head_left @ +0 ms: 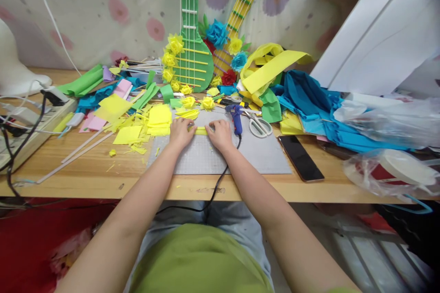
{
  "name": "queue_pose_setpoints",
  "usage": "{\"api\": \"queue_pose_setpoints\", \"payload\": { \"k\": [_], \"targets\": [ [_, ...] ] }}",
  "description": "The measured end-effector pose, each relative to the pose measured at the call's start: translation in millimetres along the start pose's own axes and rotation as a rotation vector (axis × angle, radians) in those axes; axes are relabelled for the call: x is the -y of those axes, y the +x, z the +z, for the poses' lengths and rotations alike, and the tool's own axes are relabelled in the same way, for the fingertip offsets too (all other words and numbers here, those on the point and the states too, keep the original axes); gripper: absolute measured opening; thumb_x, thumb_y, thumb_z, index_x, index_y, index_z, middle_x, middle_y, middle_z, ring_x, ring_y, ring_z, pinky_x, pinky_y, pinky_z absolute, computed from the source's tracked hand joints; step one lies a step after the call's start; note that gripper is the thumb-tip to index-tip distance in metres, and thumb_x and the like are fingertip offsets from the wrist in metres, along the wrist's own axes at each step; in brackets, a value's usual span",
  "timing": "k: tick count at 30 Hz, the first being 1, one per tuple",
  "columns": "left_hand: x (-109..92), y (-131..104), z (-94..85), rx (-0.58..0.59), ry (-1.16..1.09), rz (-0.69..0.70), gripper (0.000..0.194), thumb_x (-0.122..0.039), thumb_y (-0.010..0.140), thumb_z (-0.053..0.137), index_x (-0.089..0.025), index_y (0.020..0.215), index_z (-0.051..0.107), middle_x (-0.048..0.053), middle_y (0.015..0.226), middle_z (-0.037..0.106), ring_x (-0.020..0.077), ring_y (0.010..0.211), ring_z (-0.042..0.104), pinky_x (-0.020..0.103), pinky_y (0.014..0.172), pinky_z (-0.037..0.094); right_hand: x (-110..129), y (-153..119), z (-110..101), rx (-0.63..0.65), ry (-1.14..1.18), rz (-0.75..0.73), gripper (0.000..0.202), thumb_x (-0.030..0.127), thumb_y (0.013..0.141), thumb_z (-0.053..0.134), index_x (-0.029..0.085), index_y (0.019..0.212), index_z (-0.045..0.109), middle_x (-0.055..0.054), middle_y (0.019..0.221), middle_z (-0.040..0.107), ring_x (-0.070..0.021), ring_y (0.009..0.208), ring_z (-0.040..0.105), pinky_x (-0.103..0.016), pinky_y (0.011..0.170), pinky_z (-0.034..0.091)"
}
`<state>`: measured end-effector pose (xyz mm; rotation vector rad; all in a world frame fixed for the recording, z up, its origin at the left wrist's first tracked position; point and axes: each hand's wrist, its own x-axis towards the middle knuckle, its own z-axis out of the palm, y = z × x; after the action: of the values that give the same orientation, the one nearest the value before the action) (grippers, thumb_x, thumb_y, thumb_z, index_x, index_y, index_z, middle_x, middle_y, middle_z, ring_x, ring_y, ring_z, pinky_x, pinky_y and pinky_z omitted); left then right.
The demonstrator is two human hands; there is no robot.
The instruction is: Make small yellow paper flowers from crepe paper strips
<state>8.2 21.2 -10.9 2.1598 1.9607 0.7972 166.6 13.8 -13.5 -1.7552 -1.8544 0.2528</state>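
Between my two hands lies a narrow yellow paper strip [200,131], level over the grey cutting mat [195,160]. My left hand [181,133] is closed on its left end, fingers curled. The right end is gripped by my right hand [220,134], thumb and fingers pinched round it. Part of the strip is hidden under the fingers. Just right of my right hand is a blue glue gun [235,116], and beyond it lie scissors [259,127]. Left of my left hand sits a stack of yellow crepe paper squares [159,119]. Yellow paper flowers [207,103] lie behind the hands.
A green paper-covered lute shape [194,62] and a yellow one [237,13] lean at the back. Blue crepe paper [305,96] is heaped right, near a phone [301,158]. A power strip [37,132] stands left. The glue gun's cord [220,181] hangs over the table edge.
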Motion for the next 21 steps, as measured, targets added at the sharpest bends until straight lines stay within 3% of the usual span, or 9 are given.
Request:
{"api": "queue_pose_setpoints", "payload": {
  "k": [11, 18, 21],
  "targets": [
    [3.2, -2.0, -5.1, 0.079, -0.058, 0.084, 0.025, -0.035, 0.073, 0.057, -0.021, 0.092, 0.066, 0.004, 0.082, 0.062, 0.0207, 0.084, 0.05, 0.035, 0.081, 0.038, 3.7, -3.5, -3.9, 0.098, -0.023, -0.107, 0.022, 0.027, 0.078, 0.051, 0.02, 0.097, 0.061, -0.008, 0.101, 0.057, -0.0225, 0.1, 0.043, -0.035, 0.087, 0.032],
    [3.7, -1.9, -9.8, 0.107, -0.078, 0.086, 0.021, -0.036, 0.069, 0.06, -0.02, 0.08, 0.066, 0.005, 0.079, 0.059, 0.0196, 0.081, 0.051, 0.034, 0.077, 0.039, 3.3, -3.3, -5.4, 0.135, 0.029, -0.183, 0.02, 0.022, 0.078, 0.049, 0.019, 0.094, 0.061, -0.007, 0.099, 0.059, -0.0216, 0.098, 0.045, -0.034, 0.087, 0.033],
    [5.2, -1.6, -8.4, 0.11, -0.118, 0.101, 0.016, -0.032, 0.066, 0.062, -0.019, 0.075, 0.064, 0.004, 0.079, 0.06, 0.0188, 0.08, 0.052, 0.033, 0.077, 0.04, 3.2, -3.3, -5.6, 0.133, 0.067, -0.201, 0.026, 0.018, 0.076, 0.049, 0.018, 0.101, 0.057, -0.006, 0.099, 0.06, -0.0201, 0.095, 0.047, -0.034, 0.088, 0.034]
  ]
}}
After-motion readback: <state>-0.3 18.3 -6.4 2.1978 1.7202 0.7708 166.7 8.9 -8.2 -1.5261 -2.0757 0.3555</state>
